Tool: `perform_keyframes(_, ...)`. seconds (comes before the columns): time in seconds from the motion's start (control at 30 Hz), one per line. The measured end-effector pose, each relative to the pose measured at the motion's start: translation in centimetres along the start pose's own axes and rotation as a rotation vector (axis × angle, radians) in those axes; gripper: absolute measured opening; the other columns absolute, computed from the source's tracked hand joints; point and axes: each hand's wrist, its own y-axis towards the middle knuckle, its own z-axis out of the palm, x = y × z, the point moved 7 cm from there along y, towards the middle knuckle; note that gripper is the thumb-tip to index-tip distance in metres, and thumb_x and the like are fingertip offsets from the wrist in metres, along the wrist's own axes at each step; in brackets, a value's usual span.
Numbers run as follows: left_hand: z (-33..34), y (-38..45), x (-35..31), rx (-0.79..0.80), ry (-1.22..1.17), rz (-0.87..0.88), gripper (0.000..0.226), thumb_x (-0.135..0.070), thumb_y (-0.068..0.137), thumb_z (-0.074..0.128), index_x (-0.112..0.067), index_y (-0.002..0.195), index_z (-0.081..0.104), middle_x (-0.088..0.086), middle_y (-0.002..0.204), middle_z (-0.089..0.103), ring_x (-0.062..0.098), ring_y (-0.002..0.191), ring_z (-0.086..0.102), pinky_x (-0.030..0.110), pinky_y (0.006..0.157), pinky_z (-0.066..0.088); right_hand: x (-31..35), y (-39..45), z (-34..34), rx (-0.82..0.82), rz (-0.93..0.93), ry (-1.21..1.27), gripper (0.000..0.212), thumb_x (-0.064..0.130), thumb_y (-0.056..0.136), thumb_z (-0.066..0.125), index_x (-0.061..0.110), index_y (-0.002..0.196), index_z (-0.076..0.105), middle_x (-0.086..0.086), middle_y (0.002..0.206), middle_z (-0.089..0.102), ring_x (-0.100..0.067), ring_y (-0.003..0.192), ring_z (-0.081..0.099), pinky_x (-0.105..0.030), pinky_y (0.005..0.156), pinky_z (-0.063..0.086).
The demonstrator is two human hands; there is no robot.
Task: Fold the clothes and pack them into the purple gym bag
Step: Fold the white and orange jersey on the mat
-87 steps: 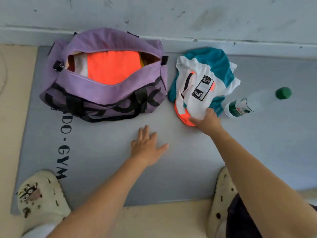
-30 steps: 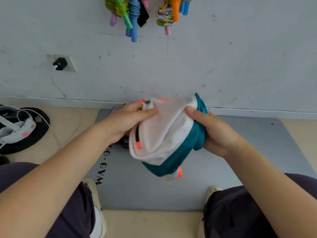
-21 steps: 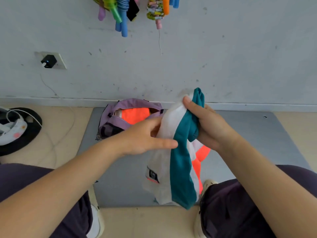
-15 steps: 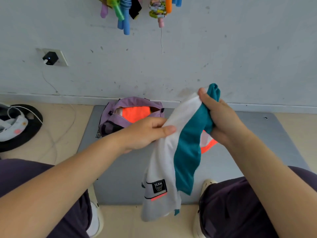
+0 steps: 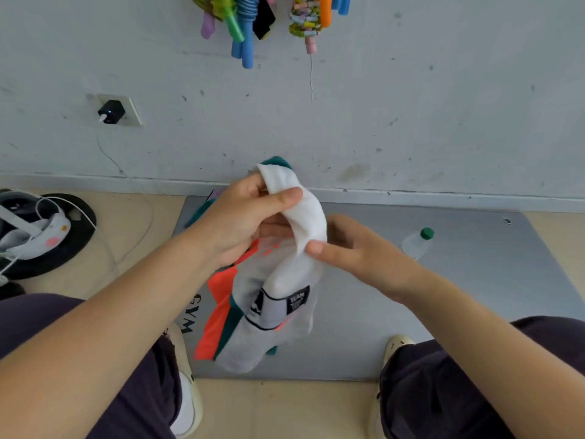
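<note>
We had the white, teal & orange garment [image 5: 278,299] up in the air above the grey gym mat [image 5: 443,280], between our knees. Left hand [image 5: 240,223] was clenched on the top white edge, thumb over the cloth, fingers behind it. Right hand [image 5: 357,251] pinched the same white band a bit lower & to the right, thumb tip pressed on the fabric; its other fingers were hidden behind the cloth, so can't tell how they sat. The garment hung bunched, long axis running down & slightly left from both hands, printed label facing us. The purple gym bag [image 5: 216,194] sat at the mat's far left corner by the wall, nearly all hidden behind the left hand, so the left hand was nearer it. Water bottle [image 5: 416,243] lay on the mat, right of the right hand. Our guess: the garment needed spreading before folding, w/ hands parting along that top edge.
</note>
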Motion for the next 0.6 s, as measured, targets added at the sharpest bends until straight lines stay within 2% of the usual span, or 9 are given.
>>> perform_keyframes(0.13, 0.9, -0.6, -0.2, 0.038, 0.156, 0.060, 0.030, -0.028, 0.071, 0.075, -0.013, 0.096, 0.071, 0.007, 0.088, 0.075, 0.019, 0.075, 0.072, 0.026, 0.060, 0.055, 0.9, 0.0, 0.4, -0.057, -0.096, -0.070, 0.020, 0.032, 0.085, 0.073, 0.023, 0.103, 0.069, 0.004, 0.097, 0.074, -0.011, 0.090, 0.070, -0.024, 0.077, 0.054)
perform_keyframes(0.17, 0.7, -0.5, -0.3, 0.011, 0.172, 0.084, 0.026, -0.033, 0.071, 0.078, -0.017, 0.091, 0.073, 0.006, 0.085, 0.075, 0.017, 0.072, 0.072, 0.026, 0.060, 0.054, 1.1, -0.1, 0.3, -0.043, -0.099, -0.039, 0.020, 0.031, 0.087, 0.072, 0.018, 0.102, 0.069, 0.000, 0.094, 0.075, -0.016, 0.089, 0.071, -0.027, 0.076, 0.053)
perform_keyframes(0.23, 0.0, -0.4, -0.7, -0.064, 0.185, 0.167, 0.024, -0.043, 0.070, 0.083, -0.025, 0.084, 0.076, 0.000, 0.085, 0.075, 0.011, 0.075, 0.070, 0.023, 0.064, 0.054, 1.6, -0.4, -0.3, 0.008, -0.103, 0.125, 0.035, 0.035, 0.086, 0.070, 0.006, 0.105, 0.066, -0.013, 0.094, 0.074, -0.029, 0.087, 0.072, -0.034, 0.075, 0.055)
perform_keyframes(0.3, -0.7, 0.0, -0.3, -0.118, 0.318, 0.196, 0.045, -0.059, 0.060, 0.079, -0.035, 0.098, 0.071, -0.012, 0.099, 0.072, 0.005, 0.095, 0.067, 0.023, 0.082, 0.053, 2.2, -0.7, -1.3, 0.051, -0.109, 0.316, 0.046, 0.047, 0.080, 0.073, 0.007, 0.102, 0.068, -0.016, 0.094, 0.073, -0.029, 0.084, 0.071, -0.035, 0.074, 0.057)
perform_keyframes(0.37, -1.2, 0.4, 1.3, -0.155, 0.462, 0.056, 0.085, -0.076, 0.049, 0.071, -0.040, 0.124, 0.055, -0.023, 0.115, 0.061, 0.005, 0.121, 0.054, 0.035, 0.103, 0.046, 2.5, -0.9, -1.9, 0.107, -0.119, 0.443, 0.048, 0.052, 0.078, 0.073, 0.012, 0.105, 0.072, -0.015, 0.100, 0.072, -0.026, 0.089, 0.071, -0.035, 0.078, 0.058)
perform_keyframes(0.4, -1.2, 0.6, 2.2, -0.114, 0.462, -0.034, 0.093, -0.082, 0.047, 0.068, -0.044, 0.130, 0.050, -0.027, 0.118, 0.059, 0.007, 0.128, 0.049, 0.042, 0.108, 0.041, 2.6, -1.0, -2.2, 0.120, -0.120, 0.482, 0.049, 0.053, 0.079, 0.072, 0.013, 0.108, 0.072, -0.014, 0.104, 0.072, -0.026, 0.093, 0.071, -0.036, 0.081, 0.058)
perform_keyframes(0.47, -0.2, 0.6, 3.5, 0.094, 0.340, -0.151, 0.079, -0.082, 0.056, 0.067, -0.043, 0.124, 0.057, -0.022, 0.114, 0.065, 0.010, 0.121, 0.055, 0.046, 0.106, 0.040, 2.2, -1.0, -3.0, 0.086, -0.108, 0.546, 0.050, 0.054, 0.080, 0.070, 0.015, 0.111, 0.072, -0.013, 0.112, 0.072, -0.026, 0.101, 0.070, -0.035, 0.082, 0.057)
perform_keyframes(0.53, 1.0, 0.0, 4.4, 0.290, 0.271, -0.249, 0.073, -0.070, 0.068, 0.072, -0.018, 0.119, 0.066, 0.002, 0.113, 0.069, 0.018, 0.106, 0.064, 0.036, 0.094, 0.047, 1.6, -0.8, -3.7, -0.003, -0.062, 0.587, 0.051, 0.055, 0.082, 0.068, 0.014, 0.112, 0.072, -0.015, 0.116, 0.070, -0.028, 0.105, 0.069, -0.035, 0.081, 0.057)
perform_keyframes(0.6, 1.7, -0.5, 4.5, 0.341, 0.256, -0.239, 0.053, -0.057, 0.078, 0.072, -0.013, 0.108, 0.073, 0.010, 0.111, 0.072, 0.019, 0.100, 0.068, 0.029, 0.084, 0.054, 0.9, -0.7, -4.2, -0.080, -0.001, 0.589, 0.048, 0.055, 0.085, 0.064, 0.015, 0.110, 0.073, -0.014, 0.117, 0.070, -0.029, 0.107, 0.068, -0.035, 0.080, 0.057)
